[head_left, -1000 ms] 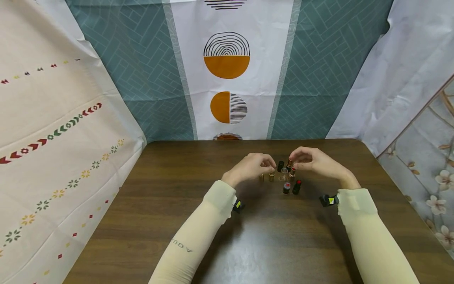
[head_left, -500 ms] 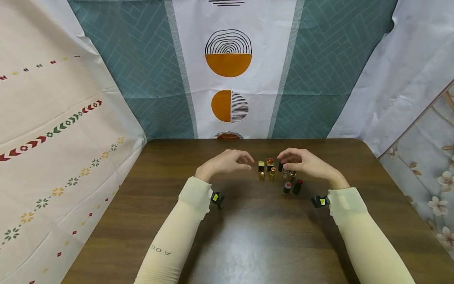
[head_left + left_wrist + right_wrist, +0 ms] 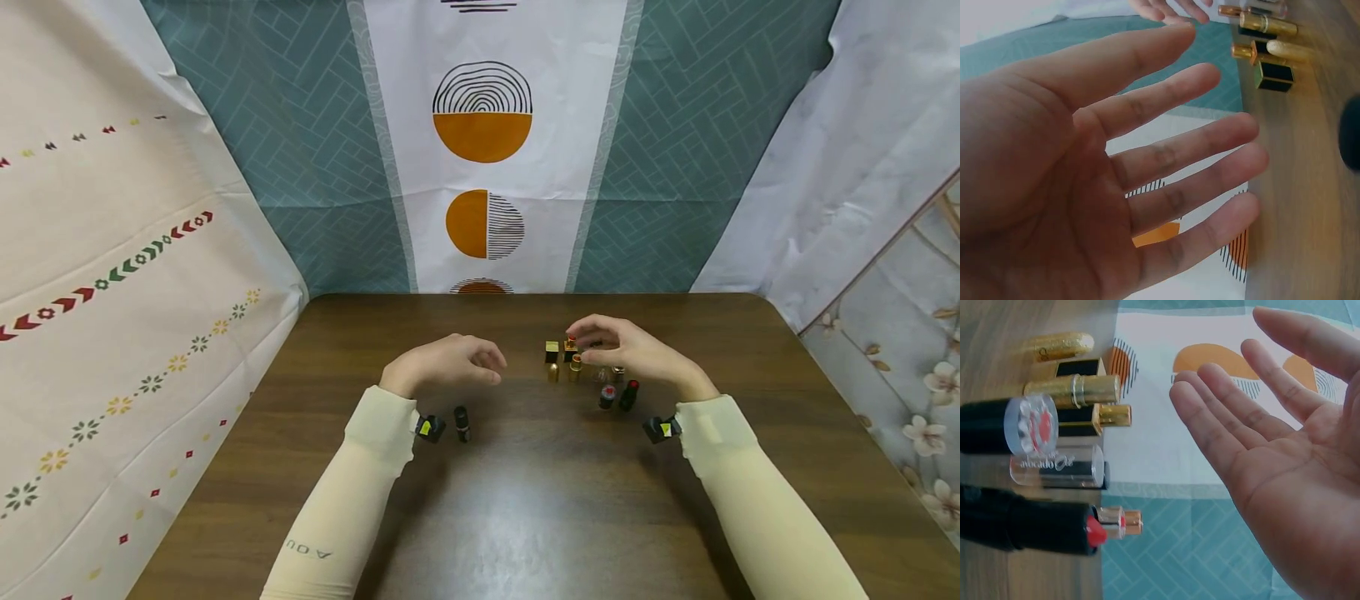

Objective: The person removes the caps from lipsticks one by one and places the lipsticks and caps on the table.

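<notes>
My left hand hovers over the table left of a group of lipsticks, its fingers relaxed and spread, holding nothing. Below it stands a dark tube. My right hand is over the group's right part, fingers loosely bent, palm bare in the right wrist view, and hides some tubes in the head view. Around it stand a gold tube, a small gold cap, a square black-and-gold cap, a black-and-gold lipstick, a black tube with a clear top, a black red-tipped lipstick and a clear cap.
The brown wooden table runs back to a hanging teal and white cloth. A cream patterned cloth hangs at the left, a floral one at the right.
My left hand has drawn left, away from the lipsticks, and the dark tube beside its wrist has come into view. My right hand has shifted left above the group, its fingers off the tubes.
</notes>
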### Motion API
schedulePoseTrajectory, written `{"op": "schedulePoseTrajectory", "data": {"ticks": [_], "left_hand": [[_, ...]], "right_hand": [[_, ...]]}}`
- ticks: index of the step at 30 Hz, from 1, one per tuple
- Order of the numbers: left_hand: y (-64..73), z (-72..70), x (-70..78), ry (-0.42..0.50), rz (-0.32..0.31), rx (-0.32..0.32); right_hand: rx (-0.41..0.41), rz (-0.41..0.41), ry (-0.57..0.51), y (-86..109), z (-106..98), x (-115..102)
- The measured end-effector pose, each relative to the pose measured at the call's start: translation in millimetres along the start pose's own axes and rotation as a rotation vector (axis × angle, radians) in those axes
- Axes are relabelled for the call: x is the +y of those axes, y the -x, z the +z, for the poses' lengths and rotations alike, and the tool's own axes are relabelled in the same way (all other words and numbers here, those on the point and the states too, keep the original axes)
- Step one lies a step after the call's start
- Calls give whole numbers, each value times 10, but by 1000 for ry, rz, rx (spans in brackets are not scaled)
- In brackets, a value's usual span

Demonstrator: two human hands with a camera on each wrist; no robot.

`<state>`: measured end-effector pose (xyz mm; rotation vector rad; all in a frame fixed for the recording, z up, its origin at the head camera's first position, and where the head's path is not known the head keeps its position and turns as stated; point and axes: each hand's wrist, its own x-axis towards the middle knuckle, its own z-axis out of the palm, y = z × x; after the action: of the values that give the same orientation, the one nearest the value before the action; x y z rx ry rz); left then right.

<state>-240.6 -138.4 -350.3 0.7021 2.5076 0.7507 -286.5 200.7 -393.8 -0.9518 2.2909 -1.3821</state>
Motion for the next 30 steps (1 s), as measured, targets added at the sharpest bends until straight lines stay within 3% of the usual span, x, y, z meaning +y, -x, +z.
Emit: {"op": "schedulePoseTrajectory", "data": {"ticks": [11,30], "left_hand": [[124,15,-86,-45,-13,-90],[302,66,-203,-46,45,-59]], "right_hand": [[-91,-11,-85,-131,189,-47],[-180,-13,-120,-299,552,-64]]}}
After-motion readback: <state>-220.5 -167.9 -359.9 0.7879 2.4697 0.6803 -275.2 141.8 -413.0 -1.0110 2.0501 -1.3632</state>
